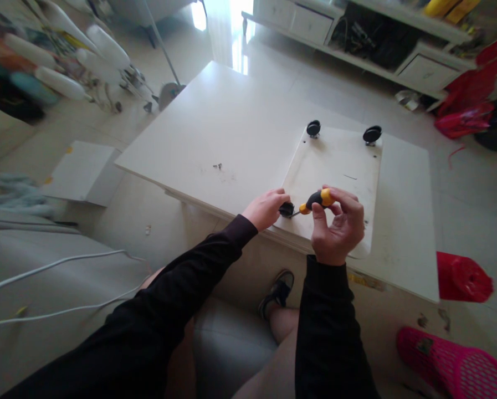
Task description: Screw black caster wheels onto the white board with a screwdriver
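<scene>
3 black casters: far-left corner of board point(313, 128), far-right corner point(372, 134), near-left corner point(287, 209). 1 board point(335, 172) on the table point(215, 122). 1 screwdriver point(316, 200). 2 hands: left point(266, 208), right point(338, 226). Small screws point(218, 165) near table's left edge, count unclear.

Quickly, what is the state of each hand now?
Left hand: closed on small black caster wheel.
Right hand: closed, holding orange-and-black screwdriver.
</scene>
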`<state>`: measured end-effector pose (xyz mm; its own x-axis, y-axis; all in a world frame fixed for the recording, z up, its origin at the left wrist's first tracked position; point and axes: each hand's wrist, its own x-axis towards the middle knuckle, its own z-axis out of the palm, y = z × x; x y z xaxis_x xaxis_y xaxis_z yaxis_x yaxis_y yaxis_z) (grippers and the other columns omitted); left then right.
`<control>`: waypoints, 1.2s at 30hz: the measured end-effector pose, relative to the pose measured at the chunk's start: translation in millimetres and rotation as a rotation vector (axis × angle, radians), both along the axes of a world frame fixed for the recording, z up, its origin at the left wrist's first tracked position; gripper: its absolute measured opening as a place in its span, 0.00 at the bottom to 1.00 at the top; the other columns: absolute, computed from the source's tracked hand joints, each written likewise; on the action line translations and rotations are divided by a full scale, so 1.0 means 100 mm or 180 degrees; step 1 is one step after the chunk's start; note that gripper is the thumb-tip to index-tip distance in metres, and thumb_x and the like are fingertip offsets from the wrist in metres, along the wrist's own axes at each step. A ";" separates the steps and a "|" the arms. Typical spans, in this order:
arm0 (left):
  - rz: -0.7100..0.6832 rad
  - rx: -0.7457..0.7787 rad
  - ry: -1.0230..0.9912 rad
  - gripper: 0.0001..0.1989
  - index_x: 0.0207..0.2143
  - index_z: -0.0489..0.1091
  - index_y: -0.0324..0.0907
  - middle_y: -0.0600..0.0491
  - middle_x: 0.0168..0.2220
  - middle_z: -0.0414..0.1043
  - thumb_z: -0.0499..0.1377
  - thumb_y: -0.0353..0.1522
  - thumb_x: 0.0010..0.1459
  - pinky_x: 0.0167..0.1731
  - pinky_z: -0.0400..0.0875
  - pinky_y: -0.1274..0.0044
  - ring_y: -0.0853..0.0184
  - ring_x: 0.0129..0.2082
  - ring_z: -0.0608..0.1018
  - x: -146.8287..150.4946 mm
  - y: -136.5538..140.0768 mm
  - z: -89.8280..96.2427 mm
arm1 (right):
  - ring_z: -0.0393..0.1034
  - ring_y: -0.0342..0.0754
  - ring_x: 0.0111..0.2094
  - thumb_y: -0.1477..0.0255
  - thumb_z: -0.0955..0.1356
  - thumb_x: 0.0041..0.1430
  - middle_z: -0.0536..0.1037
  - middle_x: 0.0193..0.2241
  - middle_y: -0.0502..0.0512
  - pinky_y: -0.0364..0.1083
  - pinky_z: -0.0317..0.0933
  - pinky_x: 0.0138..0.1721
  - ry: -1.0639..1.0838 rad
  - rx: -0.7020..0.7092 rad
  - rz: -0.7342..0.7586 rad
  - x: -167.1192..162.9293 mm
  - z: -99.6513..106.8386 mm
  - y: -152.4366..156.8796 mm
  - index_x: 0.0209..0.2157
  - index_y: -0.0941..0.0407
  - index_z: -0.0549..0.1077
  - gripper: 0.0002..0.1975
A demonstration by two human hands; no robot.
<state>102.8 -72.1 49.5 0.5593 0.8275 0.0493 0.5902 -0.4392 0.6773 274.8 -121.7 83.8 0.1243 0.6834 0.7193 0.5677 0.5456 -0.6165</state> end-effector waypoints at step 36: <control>0.2385 -0.0216 0.0735 0.09 0.38 0.81 0.38 0.44 0.44 0.79 0.60 0.28 0.60 0.52 0.72 0.72 0.62 0.38 0.79 -1.45 0.74 -0.88 | 0.81 0.54 0.48 0.70 0.78 0.54 0.79 0.45 0.53 0.64 0.74 0.61 0.1852 0.0770 -0.1363 0.35 0.05 0.13 0.49 0.52 0.75 0.21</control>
